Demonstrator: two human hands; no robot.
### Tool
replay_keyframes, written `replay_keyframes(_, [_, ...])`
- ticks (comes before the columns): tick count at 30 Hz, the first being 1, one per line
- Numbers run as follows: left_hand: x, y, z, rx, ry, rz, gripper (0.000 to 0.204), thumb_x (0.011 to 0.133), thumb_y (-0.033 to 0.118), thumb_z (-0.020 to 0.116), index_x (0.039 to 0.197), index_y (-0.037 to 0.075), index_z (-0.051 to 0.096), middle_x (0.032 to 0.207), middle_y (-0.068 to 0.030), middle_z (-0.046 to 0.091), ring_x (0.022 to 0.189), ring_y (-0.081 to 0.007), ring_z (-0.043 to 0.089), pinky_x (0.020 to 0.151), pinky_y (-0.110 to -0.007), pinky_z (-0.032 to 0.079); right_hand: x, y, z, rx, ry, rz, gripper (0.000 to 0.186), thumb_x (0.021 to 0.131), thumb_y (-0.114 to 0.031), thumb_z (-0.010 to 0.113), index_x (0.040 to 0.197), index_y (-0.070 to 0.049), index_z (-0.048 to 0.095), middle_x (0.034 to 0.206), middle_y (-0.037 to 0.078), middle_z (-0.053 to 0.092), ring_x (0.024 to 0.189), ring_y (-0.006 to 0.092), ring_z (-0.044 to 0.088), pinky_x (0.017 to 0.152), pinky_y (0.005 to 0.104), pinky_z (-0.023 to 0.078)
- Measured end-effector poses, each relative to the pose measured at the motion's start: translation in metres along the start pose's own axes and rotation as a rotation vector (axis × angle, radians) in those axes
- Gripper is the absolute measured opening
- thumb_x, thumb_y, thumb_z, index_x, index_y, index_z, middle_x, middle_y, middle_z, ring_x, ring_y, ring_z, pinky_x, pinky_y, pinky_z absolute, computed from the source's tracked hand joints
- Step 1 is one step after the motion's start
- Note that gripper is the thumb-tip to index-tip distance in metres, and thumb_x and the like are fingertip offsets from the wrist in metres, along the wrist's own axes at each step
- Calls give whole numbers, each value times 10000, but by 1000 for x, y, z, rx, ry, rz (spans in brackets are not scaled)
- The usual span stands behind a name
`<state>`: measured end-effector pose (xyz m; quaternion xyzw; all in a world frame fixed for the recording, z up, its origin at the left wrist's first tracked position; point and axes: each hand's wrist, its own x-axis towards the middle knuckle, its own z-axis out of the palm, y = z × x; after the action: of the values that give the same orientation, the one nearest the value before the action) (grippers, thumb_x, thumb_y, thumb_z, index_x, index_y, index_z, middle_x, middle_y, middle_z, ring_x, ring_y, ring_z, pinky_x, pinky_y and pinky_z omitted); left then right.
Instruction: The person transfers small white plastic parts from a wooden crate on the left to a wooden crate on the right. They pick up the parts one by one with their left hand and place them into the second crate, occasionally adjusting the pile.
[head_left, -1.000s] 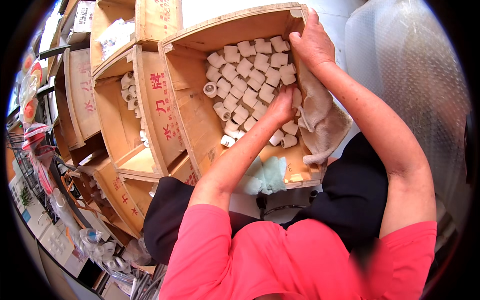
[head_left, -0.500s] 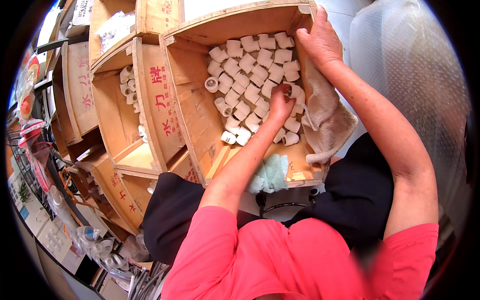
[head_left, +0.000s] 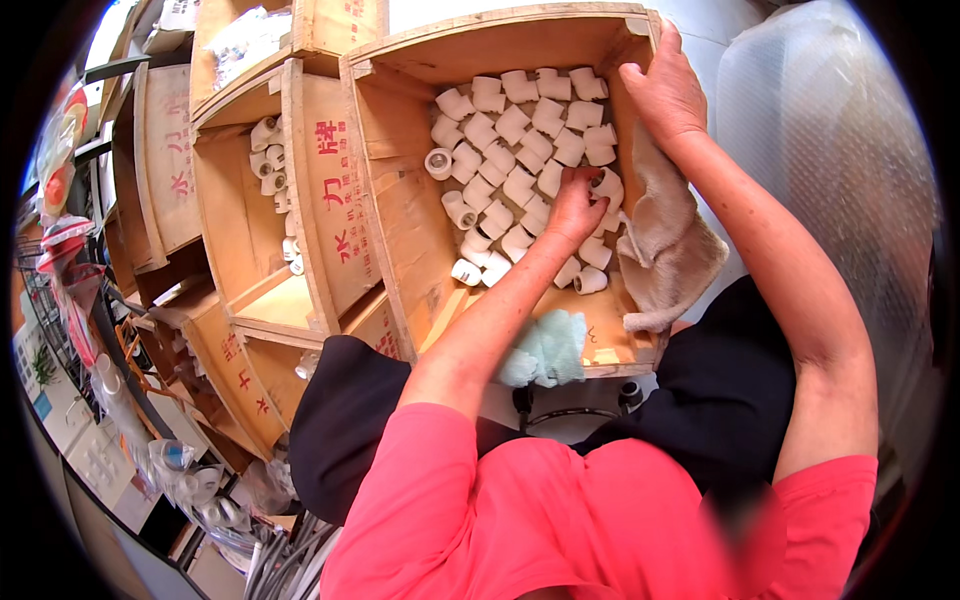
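White pipe elbows (head_left: 513,124) lie in rough rows on the floor of a wooden box (head_left: 392,215) in front of me. My left hand (head_left: 578,212) reaches into the box, its fingers closed at a white elbow (head_left: 609,187) near the right wall; the fingertips are partly hidden. My right hand (head_left: 668,92) grips the box's upper right rim, thumb on the inner side. A beige cloth (head_left: 672,265) hangs over the right wall below that hand. A pale green cloth (head_left: 548,348) drapes over the near edge.
To the left stand stacked wooden boxes (head_left: 335,190) with red markings, some holding white fittings (head_left: 268,160). Bubble wrap (head_left: 830,150) rises on the right. Bagged parts (head_left: 185,480) and grey hoses (head_left: 295,565) fill the lower left. My knees flank the box's near end.
The whole scene has shifted slightly right in the picture. My left hand stays at the elbow near the right wall, its fingers slightly repositioned. My right hand keeps its place on the rim.
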<state>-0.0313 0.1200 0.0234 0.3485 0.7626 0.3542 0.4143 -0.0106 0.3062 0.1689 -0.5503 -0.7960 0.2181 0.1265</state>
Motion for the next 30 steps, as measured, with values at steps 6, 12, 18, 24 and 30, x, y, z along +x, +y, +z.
replay_keyframes(6, [-12, 40, -65, 348, -240, 192, 384, 814, 150, 637, 1177, 86, 530, 1198, -157, 488, 1063, -330, 550, 904, -407, 465, 2, 3, 5, 26, 11, -23, 702, 798, -242, 627, 1388, -75, 285, 1121, 275, 597, 1019, 444, 580, 881, 492, 459])
replay_keyframes(12, [-27, 90, -193, 510, -514, 464, 200, 847, 157, 608, 1037, 94, 596, 972, -82, 604, 935, -276, 608, 791, -383, 504, 2, 3, 5, -4, -31, -10, 694, 786, -256, 592, 1378, -67, 284, 1092, 266, 614, 984, 426, 605, 860, 499, 477])
replay_keyframes(18, [-50, 117, -341, 356, 17, 467, 146, 890, 90, 623, 1034, 83, 653, 909, -38, 672, 776, -106, 630, 669, -244, 512, 4, 7, 3, -6, 9, -40, 690, 802, -239, 582, 1400, -81, 276, 1091, 244, 631, 996, 403, 611, 868, 483, 477])
replay_keyframes(24, [-42, 12, -454, -103, 573, 41, 182, 934, 160, 594, 1084, 64, 634, 913, -38, 671, 734, -87, 633, 622, -210, 506, 5, 6, 6, -8, 6, -61, 677, 812, -210, 567, 1410, -111, 266, 1132, 249, 611, 1038, 418, 584, 891, 466, 459])
replay_keyframes(30, [-61, -154, -445, -339, 753, -566, 239, 864, 100, 609, 1091, 23, 599, 805, -52, 629, 573, -117, 581, 409, -243, 420, 4, 8, 12, -4, 4, -93, 664, 815, -198, 564, 1404, -103, 270, 1144, 248, 605, 1036, 425, 583, 895, 462, 457])
